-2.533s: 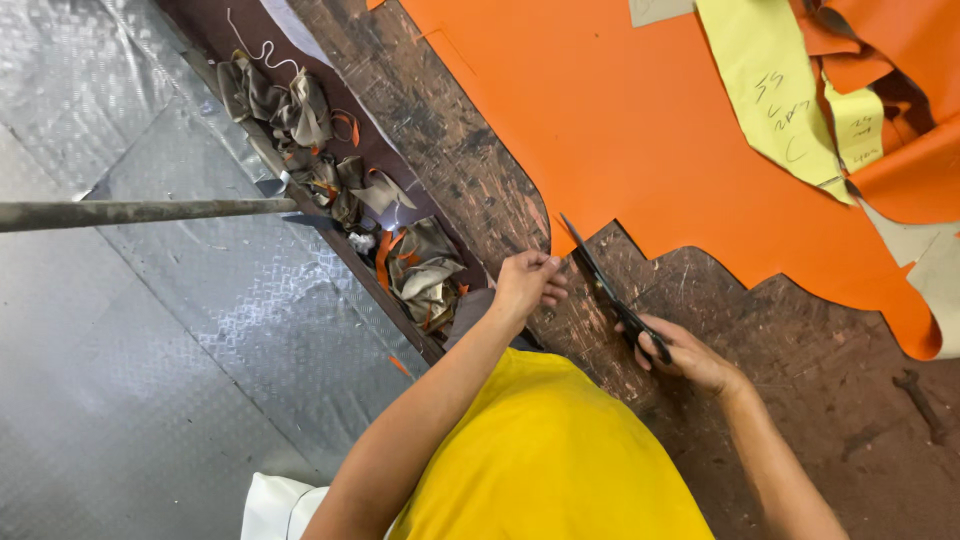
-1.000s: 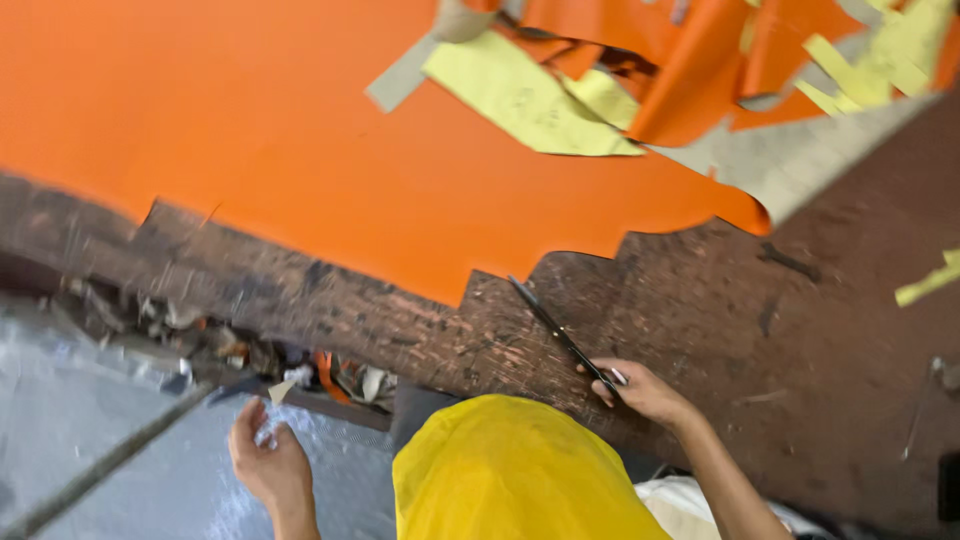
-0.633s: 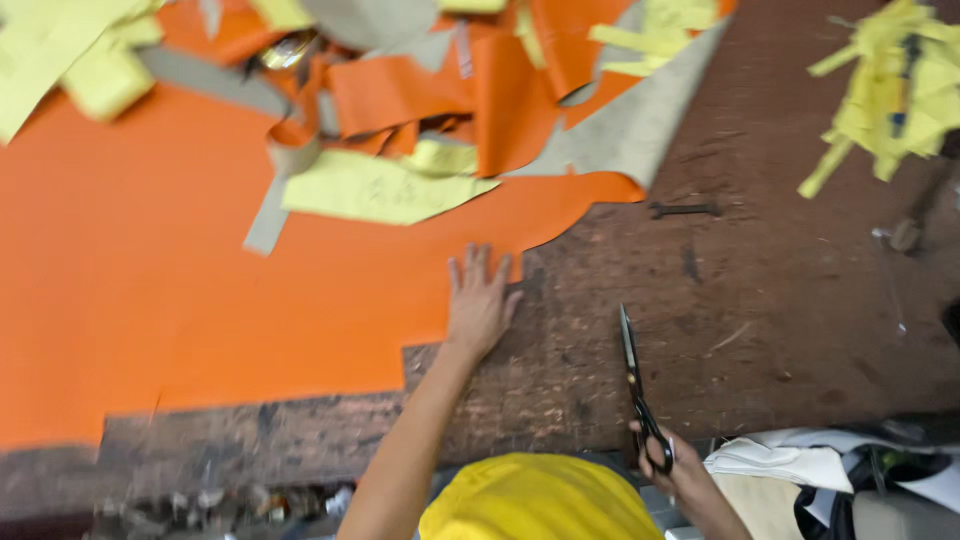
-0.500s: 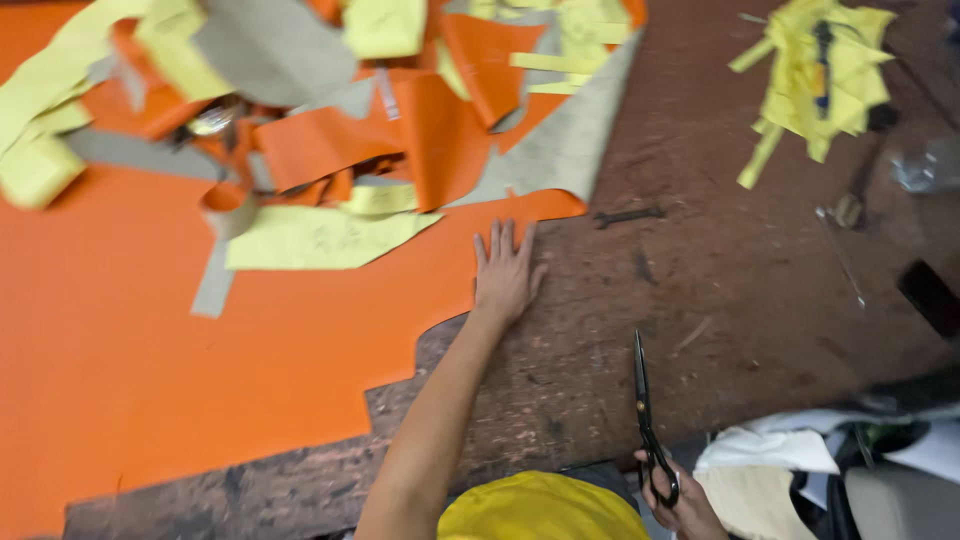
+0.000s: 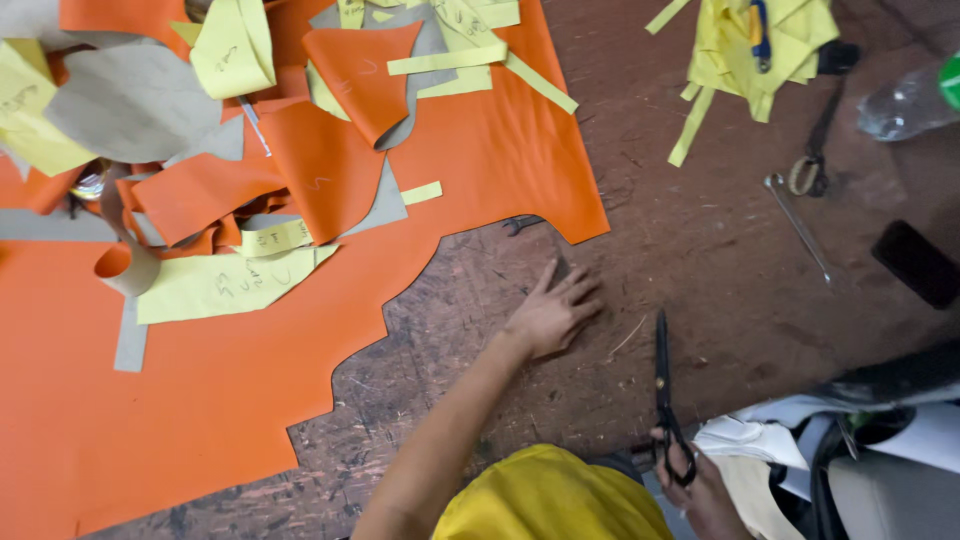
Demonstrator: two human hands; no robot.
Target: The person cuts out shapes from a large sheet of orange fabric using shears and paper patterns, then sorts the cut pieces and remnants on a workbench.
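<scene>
While the left hand (image 5: 552,315) lies flat with fingers spread on the bare brown worktable (image 5: 700,260), it grips nothing; its fingertips point toward the cut edge of the large orange sheet (image 5: 180,400), near it but not touching. The right hand (image 5: 700,480) holds black scissors (image 5: 663,390) by the handles, fingers through the loops; the blades are pressed together and point away from the person. The scissors lie on the bare table just to the right of the left hand, well apart from the orange sheet.

Pale yellow paper pieces (image 5: 225,285) with handwritten marks lie on the orange sheet at upper left, mixed with grey card shapes (image 5: 125,100) and loose orange offcuts (image 5: 320,165). A second heap of yellow strips (image 5: 760,50) sits at the top right of the table. Near it are a clear plastic bottle (image 5: 905,100), a metal spanner (image 5: 797,225) and a flat black object (image 5: 915,262). The person wears a yellow garment (image 5: 550,500).
</scene>
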